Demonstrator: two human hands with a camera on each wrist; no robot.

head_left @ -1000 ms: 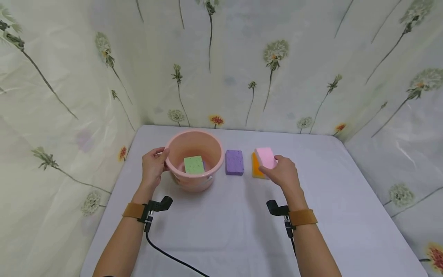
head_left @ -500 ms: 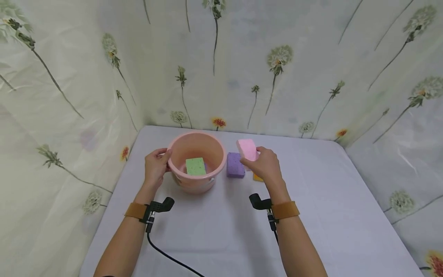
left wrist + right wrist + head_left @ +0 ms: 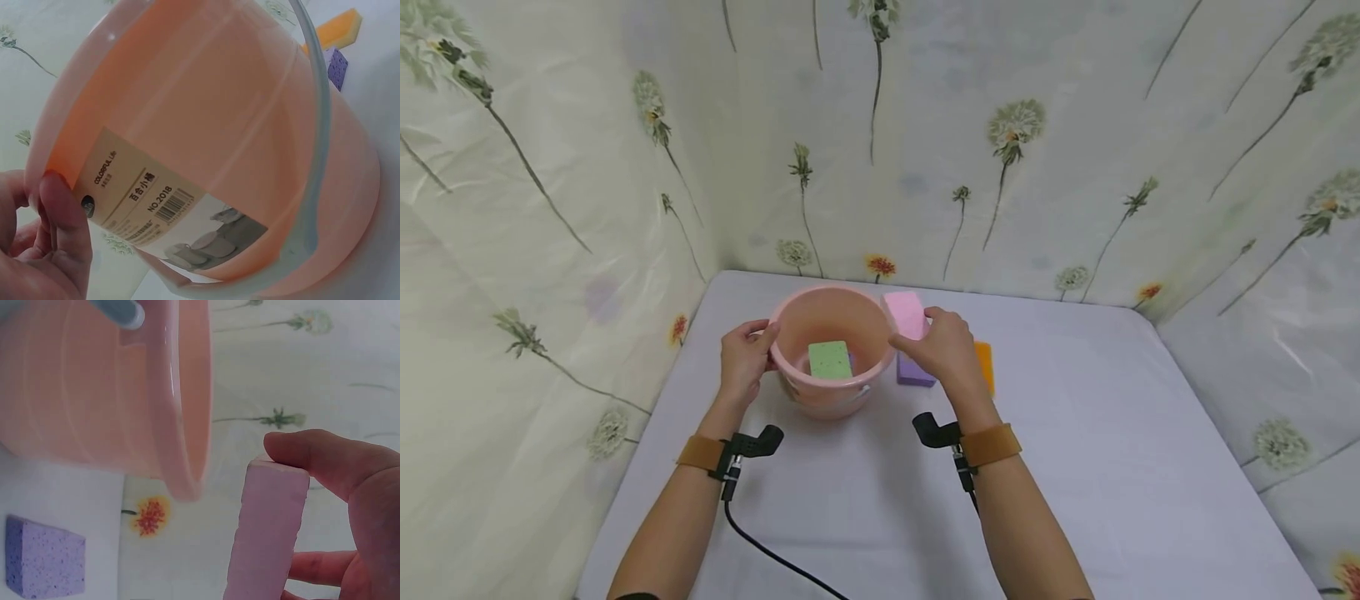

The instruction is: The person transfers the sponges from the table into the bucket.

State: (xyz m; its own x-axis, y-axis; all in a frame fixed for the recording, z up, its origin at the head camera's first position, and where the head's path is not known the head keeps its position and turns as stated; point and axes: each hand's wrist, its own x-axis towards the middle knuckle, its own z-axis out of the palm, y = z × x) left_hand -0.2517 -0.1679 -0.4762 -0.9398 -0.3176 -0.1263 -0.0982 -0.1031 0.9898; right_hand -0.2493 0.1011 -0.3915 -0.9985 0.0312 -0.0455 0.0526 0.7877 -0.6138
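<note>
A pink bucket (image 3: 831,396) stands on the table, and my left hand (image 3: 746,360) pinches its rim at the left side, thumb on the near face in the left wrist view. Inside the bucket lies a green sponge (image 3: 830,360), with a sliver of something purple beside it. My right hand (image 3: 948,352) grips a pink sponge (image 3: 904,313) in the air by the bucket's right rim; the right wrist view shows a gap between sponge and rim. Below that hand a purple sponge (image 3: 915,372) lies partly hidden on the table. An orange sponge (image 3: 984,367) lies right of it, partly covered by the hand.
The bucket's pale handle (image 3: 320,125) hangs down along its side. A white cloth covers the table (image 3: 1075,433), whose far edge meets a flowered curtain (image 3: 1075,125). A black cable (image 3: 775,557) runs from the left wrist camera over the table.
My right hand has lifted the pink sponge off the orange one and carried it left, past the purple sponge to the bucket's rim. The left hand still holds the bucket.
</note>
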